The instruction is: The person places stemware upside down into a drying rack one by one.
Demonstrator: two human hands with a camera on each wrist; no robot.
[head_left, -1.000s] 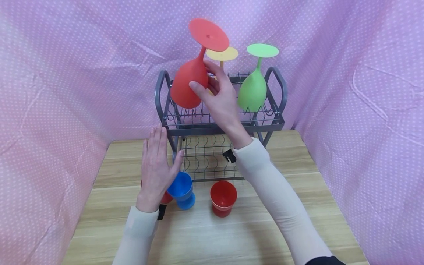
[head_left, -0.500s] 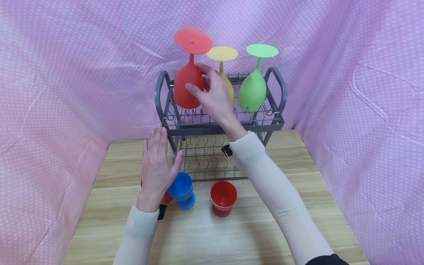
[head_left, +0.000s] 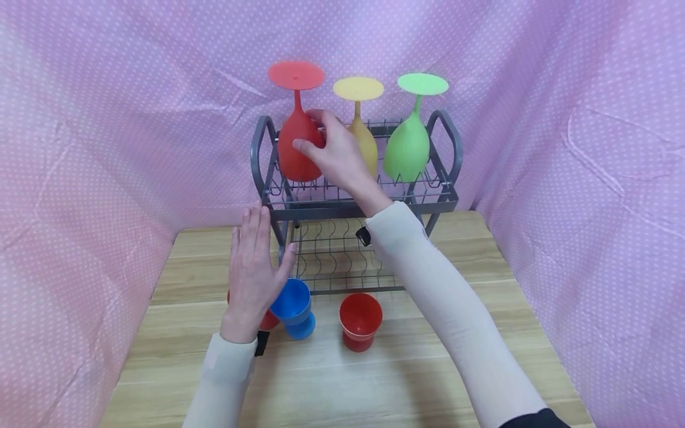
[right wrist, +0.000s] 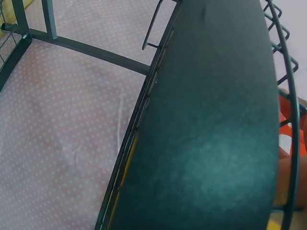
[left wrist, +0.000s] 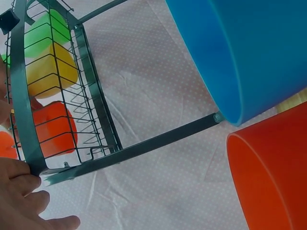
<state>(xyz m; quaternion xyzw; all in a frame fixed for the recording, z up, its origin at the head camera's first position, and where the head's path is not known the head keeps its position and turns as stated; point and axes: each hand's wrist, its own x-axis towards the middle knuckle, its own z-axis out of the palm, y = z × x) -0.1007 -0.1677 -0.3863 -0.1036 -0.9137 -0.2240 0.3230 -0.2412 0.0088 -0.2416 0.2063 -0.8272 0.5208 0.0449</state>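
A red plastic wine glass (head_left: 295, 156) stands upside down on the left of the upper wire tier of a grey dish rack (head_left: 332, 211). My right hand (head_left: 342, 156) holds its bowl from the right, thumb in front and fingers behind. A yellow wine glass (head_left: 365, 141), partly behind that hand, and a green one (head_left: 408, 148) also stand inverted to the right. My left hand (head_left: 253, 273) is stretched out, its fingertips at the rack's front left corner. The left wrist view shows its fingers (left wrist: 21, 184) at the frame.
Below, a blue cup (head_left: 294, 306) and a red cup (head_left: 361, 315) stand on the wooden table (head_left: 321, 386). Another red cup (head_left: 269, 321) is mostly hidden by my left hand. Pink dotted cloth (head_left: 160, 119) surrounds the table. The rack's dark bar (right wrist: 206, 120) fills much of the right wrist view.
My right hand has moved left and lowered the red wine glass, which has gone from tilted to upright upside down on the rack, uncovering the yellow one. The left hand has stayed still.
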